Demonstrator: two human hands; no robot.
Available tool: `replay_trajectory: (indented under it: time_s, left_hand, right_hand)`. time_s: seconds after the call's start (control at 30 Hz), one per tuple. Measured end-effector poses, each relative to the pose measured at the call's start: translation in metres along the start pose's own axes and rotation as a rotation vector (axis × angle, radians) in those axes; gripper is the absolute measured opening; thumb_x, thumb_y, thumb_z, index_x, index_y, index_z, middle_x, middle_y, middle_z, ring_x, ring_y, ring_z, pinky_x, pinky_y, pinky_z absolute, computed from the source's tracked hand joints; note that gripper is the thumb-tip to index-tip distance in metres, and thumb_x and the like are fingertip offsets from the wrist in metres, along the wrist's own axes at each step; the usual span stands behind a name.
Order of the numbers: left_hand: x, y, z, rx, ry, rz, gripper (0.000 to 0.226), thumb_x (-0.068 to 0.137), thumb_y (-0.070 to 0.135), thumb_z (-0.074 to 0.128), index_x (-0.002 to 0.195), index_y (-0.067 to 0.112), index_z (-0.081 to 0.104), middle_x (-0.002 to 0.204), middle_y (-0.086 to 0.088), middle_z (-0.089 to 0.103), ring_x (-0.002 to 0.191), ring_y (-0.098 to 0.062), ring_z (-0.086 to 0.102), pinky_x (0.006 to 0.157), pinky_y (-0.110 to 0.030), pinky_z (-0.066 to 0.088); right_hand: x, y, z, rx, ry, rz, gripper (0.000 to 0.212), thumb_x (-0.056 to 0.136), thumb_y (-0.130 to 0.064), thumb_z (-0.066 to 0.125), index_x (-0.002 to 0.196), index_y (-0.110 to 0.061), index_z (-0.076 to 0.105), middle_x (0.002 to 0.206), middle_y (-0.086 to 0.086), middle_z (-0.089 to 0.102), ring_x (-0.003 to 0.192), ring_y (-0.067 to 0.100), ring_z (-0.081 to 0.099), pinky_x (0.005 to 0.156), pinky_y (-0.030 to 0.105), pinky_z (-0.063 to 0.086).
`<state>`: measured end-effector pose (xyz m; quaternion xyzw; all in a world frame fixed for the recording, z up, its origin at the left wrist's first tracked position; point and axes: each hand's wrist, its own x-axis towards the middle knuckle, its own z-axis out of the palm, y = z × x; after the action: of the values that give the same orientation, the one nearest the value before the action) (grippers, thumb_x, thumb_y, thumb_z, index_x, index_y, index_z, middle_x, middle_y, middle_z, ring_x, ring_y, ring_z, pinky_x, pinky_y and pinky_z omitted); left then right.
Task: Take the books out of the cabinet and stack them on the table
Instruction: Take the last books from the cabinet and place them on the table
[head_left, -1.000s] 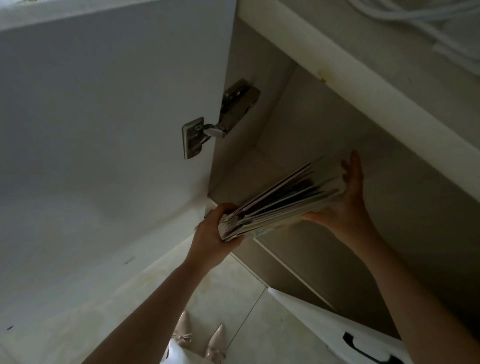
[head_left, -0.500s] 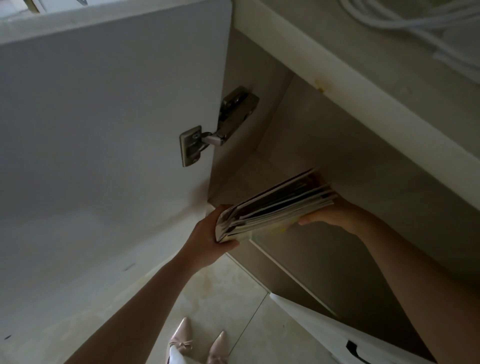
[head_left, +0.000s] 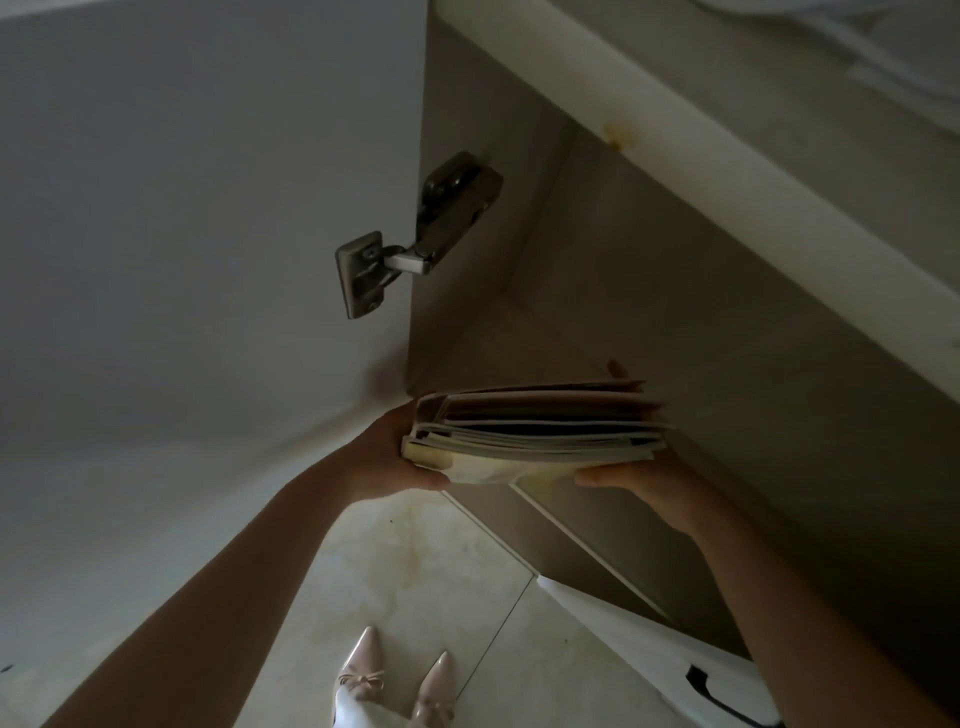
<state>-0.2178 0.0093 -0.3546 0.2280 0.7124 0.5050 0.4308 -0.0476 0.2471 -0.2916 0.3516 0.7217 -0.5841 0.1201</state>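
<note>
A stack of thin books (head_left: 540, 434) lies flat between both hands, just in front of the open cabinet (head_left: 649, 322). My left hand (head_left: 387, 457) grips the spine end, thumb under the stack. From the right, my right hand (head_left: 644, 475) holds the other end, its thumb below and a fingertip showing above the top cover. The cabinet's inside is dim, and I see no other book in it.
The open white cabinet door (head_left: 182, 234) with a metal hinge (head_left: 410, 239) stands close on the left. A table top edge (head_left: 727, 171) runs overhead at the right. A lower white door with a black handle (head_left: 701, 686) juts out at bottom right, above the tiled floor.
The stack has tipped from slanted to level and moved out of the cabinet toward me. My right hand has shifted from behind the books to gripping their right end.
</note>
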Motion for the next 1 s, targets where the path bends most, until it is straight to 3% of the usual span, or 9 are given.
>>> replay_trajectory:
  time_s: [0.1,0.23,0.3,0.4,0.6,0.7,0.8,0.93,1.0]
  left_hand:
    - [0.005,0.001,0.000,-0.040,-0.033,-0.017,0.066,0.060,-0.018,0.080,0.107,0.022,0.058,0.097,0.008,0.067,0.088,0.007,0.066,0.068,-0.012,0.054]
    - [0.002,0.003,0.001,-0.069,-0.016,-0.003,0.075,0.048,0.012,0.092,0.118,0.016,0.064,0.112,-0.003,0.072,0.107,-0.020,0.066,0.088,-0.045,0.056]
    - [-0.007,0.008,0.004,-0.058,-0.016,-0.049,0.070,0.044,0.019,0.091,0.110,0.021,0.068,0.107,0.000,0.073,0.103,-0.017,0.068,0.087,-0.044,0.057]
    - [-0.035,0.013,0.011,-0.056,-0.069,-0.169,0.063,0.051,0.007,0.090,0.108,0.020,0.069,0.105,0.002,0.074,0.101,-0.017,0.069,0.087,-0.042,0.057]
    - [-0.130,0.040,0.027,-0.111,-0.039,-0.300,0.058,0.054,0.011,0.090,0.106,0.023,0.067,0.105,0.002,0.073,0.104,-0.021,0.066,0.088,-0.042,0.056]
    - [-0.187,0.062,0.031,-0.250,0.027,-0.291,0.072,0.047,0.027,0.087,0.114,0.016,0.063,0.109,-0.003,0.073,0.104,-0.027,0.068,0.089,-0.049,0.055]
    - [-0.240,0.087,0.038,-0.475,0.098,-0.259,0.059,0.068,0.013,0.081,0.122,0.012,0.057,0.115,-0.009,0.070,0.106,-0.033,0.067,0.088,-0.052,0.055]
    - [-0.297,0.122,0.048,-0.603,0.248,-0.220,0.044,0.082,0.007,0.070,0.123,0.014,0.056,0.115,-0.010,0.070,0.103,-0.032,0.068,0.087,-0.052,0.055]
    - [-0.332,0.136,0.049,-0.586,0.325,-0.230,0.044,0.080,0.010,0.073,0.120,0.014,0.055,0.114,-0.010,0.071,0.100,-0.032,0.070,0.086,-0.056,0.055]
  right_hand:
    - [0.006,-0.005,-0.007,-0.026,0.003,-0.024,0.069,0.061,0.008,0.082,0.120,-0.020,0.059,0.115,-0.003,0.065,0.108,0.008,0.061,0.078,0.012,0.052]
    - [0.001,-0.001,-0.006,-0.014,0.056,-0.035,0.073,0.058,0.008,0.084,0.123,-0.012,0.059,0.118,0.003,0.066,0.109,0.013,0.062,0.091,0.029,0.053]
    - [-0.008,0.002,-0.005,0.023,0.016,-0.024,0.069,0.060,0.012,0.080,0.120,-0.015,0.059,0.117,0.001,0.066,0.110,0.013,0.062,0.086,0.026,0.055]
    - [-0.035,0.000,0.003,0.014,-0.046,0.051,0.056,0.064,0.010,0.079,0.111,-0.015,0.063,0.113,0.006,0.068,0.105,0.018,0.065,0.078,0.026,0.057]
    - [-0.115,-0.023,0.024,0.003,-0.077,0.110,0.041,0.072,0.005,0.076,0.101,-0.021,0.061,0.093,-0.009,0.070,0.080,-0.002,0.068,0.055,0.013,0.051]
    - [-0.158,-0.035,0.036,0.094,-0.018,0.090,0.041,0.076,-0.007,0.076,0.112,-0.017,0.059,0.104,-0.001,0.070,0.094,0.012,0.069,0.068,0.023,0.058]
    - [-0.204,-0.051,0.054,0.115,0.070,0.041,0.040,0.084,-0.023,0.070,0.121,-0.019,0.058,0.112,0.001,0.069,0.099,0.017,0.067,0.085,0.036,0.056]
    - [-0.271,-0.084,0.082,0.130,0.216,-0.096,0.022,0.093,-0.020,0.057,0.115,-0.024,0.057,0.097,-0.013,0.067,0.081,-0.007,0.064,0.066,0.010,0.050]
    - [-0.310,-0.095,0.097,0.137,0.223,-0.145,0.020,0.092,-0.021,0.059,0.109,-0.032,0.057,0.098,-0.016,0.068,0.085,-0.009,0.065,0.067,0.009,0.050]
